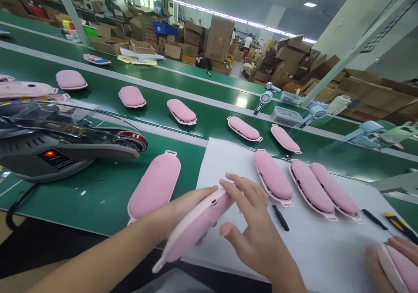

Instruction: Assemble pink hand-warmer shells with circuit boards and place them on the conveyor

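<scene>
At worktable [107,201], hands [257,225] flanking case [197,227], right splayed

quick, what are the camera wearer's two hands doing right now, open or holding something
Left hand: closed, holding a pink case.
Right hand: open, fingers spread by the case's upper end; contact unclear.

Green workbench [104,210] with white sheet [313,249], pink cases [155,182], grey machine [75,153].

bare forearms [111,251] w/ gry clothing [174,281]
</scene>
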### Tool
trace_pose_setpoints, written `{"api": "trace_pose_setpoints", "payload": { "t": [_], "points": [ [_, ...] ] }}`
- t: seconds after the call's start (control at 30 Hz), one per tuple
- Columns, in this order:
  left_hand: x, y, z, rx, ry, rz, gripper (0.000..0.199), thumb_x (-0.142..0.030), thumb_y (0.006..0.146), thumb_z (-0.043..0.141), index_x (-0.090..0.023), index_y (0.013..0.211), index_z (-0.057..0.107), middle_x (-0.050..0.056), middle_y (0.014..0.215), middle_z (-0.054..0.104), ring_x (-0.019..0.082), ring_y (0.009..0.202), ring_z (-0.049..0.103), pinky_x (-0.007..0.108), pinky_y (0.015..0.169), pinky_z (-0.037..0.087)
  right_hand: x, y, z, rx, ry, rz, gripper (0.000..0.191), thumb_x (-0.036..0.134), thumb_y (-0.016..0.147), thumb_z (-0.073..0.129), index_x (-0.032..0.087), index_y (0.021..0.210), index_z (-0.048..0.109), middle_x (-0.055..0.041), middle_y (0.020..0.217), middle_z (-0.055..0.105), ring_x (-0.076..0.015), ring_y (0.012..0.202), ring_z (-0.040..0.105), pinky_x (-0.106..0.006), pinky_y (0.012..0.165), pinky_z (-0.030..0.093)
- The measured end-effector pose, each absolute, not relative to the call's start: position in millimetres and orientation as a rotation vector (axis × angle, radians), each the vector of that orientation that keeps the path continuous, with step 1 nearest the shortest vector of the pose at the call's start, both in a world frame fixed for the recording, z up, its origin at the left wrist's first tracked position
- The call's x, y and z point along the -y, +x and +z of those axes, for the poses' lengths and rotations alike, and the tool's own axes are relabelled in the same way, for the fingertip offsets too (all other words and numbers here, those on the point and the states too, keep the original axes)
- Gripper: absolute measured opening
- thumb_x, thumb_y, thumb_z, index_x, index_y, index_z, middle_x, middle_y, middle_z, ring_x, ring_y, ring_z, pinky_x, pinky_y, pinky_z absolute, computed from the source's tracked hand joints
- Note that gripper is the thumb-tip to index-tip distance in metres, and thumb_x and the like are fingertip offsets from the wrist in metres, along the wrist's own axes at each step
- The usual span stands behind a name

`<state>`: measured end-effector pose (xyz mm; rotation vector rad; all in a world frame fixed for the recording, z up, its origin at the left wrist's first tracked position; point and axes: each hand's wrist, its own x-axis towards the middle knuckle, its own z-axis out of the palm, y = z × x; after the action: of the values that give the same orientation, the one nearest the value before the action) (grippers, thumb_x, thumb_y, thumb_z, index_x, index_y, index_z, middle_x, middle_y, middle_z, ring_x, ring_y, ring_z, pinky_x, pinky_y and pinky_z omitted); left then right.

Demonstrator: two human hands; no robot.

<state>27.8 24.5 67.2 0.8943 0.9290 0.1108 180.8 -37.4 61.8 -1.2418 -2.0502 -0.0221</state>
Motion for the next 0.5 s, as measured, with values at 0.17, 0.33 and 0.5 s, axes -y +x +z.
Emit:
{"api": "trace_pose_setpoints", "payload": {
  "t": [0.17,0.33,0.5],
  "points": [
    [-34,17,71,-1.026,1.497,0.261,0.037,-0.053,0.088,0.045,-0.027,0.103,0.067,0.002,0.111,0.067,0.021,0.100,0.059,0.031,0.083,0.046,56,198,38,1.871,-1.374,-0.049,0.010,0.018,0.092,0.055,0.023,0.101,0.058,-0.0019,0.094,0.061,-0.0192,0.089,0.054,-0.035,0.081,0.035],
    [4,22,40,-1.273,2.223,0.744,0.031,-0.034,0.093,0.039,-0.021,0.109,0.063,0.008,0.108,0.066,0.026,0.101,0.059,0.040,0.083,0.048,60,190,9,1.648,-1.524,-0.101,0.012,0.019,0.094,0.049,0.021,0.105,0.055,-0.0057,0.101,0.058,-0.0214,0.096,0.051,-0.035,0.083,0.039],
    [22,47,-4,-1.462,2.525,1.188,0.028,-0.018,0.091,0.045,-0.014,0.118,0.051,0.014,0.108,0.059,0.027,0.102,0.051,0.042,0.084,0.041,56,186,-5,1.666,-1.535,-0.096,0.020,0.026,0.097,0.047,0.018,0.114,0.054,-0.0074,0.110,0.060,-0.0225,0.102,0.051,-0.036,0.087,0.037]
  ]
}}
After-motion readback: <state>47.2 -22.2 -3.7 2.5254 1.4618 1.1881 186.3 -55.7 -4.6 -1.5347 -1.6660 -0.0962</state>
